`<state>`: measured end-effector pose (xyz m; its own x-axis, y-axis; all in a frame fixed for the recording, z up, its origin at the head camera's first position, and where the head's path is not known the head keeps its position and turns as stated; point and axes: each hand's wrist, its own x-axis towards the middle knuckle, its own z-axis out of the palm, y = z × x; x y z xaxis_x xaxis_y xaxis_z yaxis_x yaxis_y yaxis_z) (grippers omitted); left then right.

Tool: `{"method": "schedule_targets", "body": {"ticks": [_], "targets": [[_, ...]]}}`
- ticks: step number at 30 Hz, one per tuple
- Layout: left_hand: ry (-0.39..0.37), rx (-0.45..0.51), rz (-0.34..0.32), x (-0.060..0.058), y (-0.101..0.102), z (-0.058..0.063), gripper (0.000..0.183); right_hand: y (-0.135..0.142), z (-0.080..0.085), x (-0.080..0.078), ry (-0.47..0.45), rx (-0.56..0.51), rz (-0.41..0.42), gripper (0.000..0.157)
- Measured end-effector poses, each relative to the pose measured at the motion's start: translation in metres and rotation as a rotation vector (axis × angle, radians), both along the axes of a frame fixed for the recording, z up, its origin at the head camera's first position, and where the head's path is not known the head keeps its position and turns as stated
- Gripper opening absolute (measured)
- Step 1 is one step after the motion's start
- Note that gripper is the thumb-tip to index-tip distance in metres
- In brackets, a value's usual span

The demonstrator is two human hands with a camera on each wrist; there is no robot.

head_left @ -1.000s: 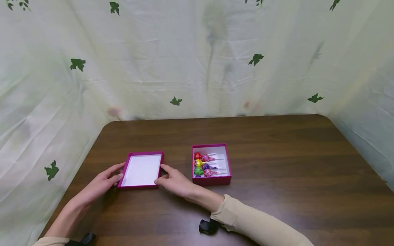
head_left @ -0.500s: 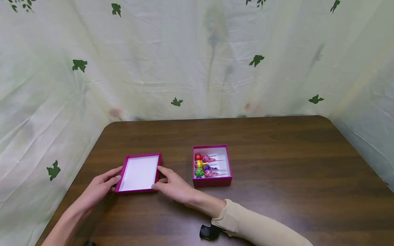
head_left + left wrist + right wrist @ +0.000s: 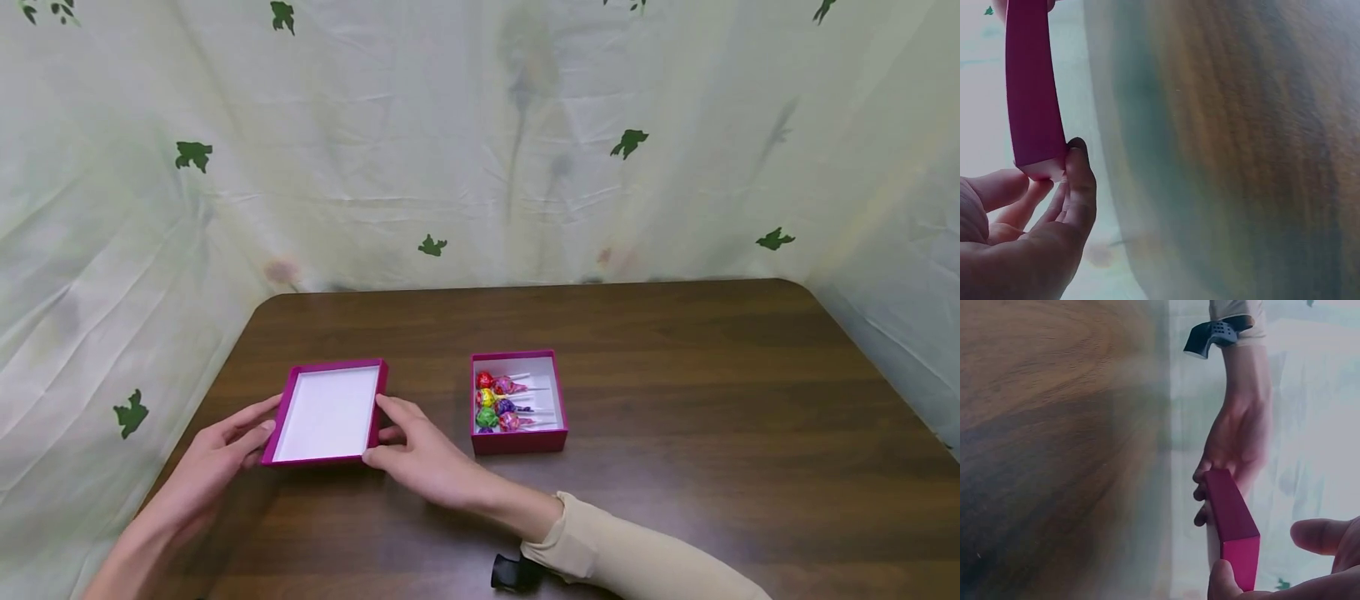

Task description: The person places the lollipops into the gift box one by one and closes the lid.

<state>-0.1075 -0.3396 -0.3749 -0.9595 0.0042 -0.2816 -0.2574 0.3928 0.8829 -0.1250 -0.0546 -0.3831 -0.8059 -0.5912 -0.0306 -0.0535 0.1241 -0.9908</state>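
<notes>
A shallow magenta box lid (image 3: 324,414), its white inside facing up, is held between both hands over the left part of the table. My left hand (image 3: 217,454) grips its left edge, thumb at the rim and fingers reaching underneath. On the opposite side my right hand (image 3: 431,458) pinches the right edge near the front corner. The left wrist view shows one magenta side wall of the lid (image 3: 1035,94) end-on, above the left fingers. In the right wrist view both hands hold the lid (image 3: 1233,509) at opposite ends.
A matching magenta box (image 3: 519,443) stands right of the lid, beyond the right forearm. Several wrapped lollipops (image 3: 487,417) lie inside it, sticks pointing right. The brown wooden table (image 3: 675,392) reaches back to a pale curtain (image 3: 465,125) with green leaf shapes.
Both hands have carried the lid a little to the left, and over the last half second slightly up in the view. The box of lollipops has stayed in place.
</notes>
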Motion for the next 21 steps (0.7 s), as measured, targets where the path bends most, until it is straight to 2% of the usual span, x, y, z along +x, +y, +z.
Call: {"method": "schedule_targets", "body": {"ticks": [10, 21], "targets": [[0.073, 0.169, -0.002, 0.003, 0.009, 0.016, 0.068, 0.02, 0.016, 0.004, 0.01, -0.063, -0.026, 0.069], [0.113, 0.286, 0.016, 0.002, 0.039, 0.032, 0.061, 0.049, 0.031, 0.002, 0.05, -0.126, -0.07, 0.063]]}}
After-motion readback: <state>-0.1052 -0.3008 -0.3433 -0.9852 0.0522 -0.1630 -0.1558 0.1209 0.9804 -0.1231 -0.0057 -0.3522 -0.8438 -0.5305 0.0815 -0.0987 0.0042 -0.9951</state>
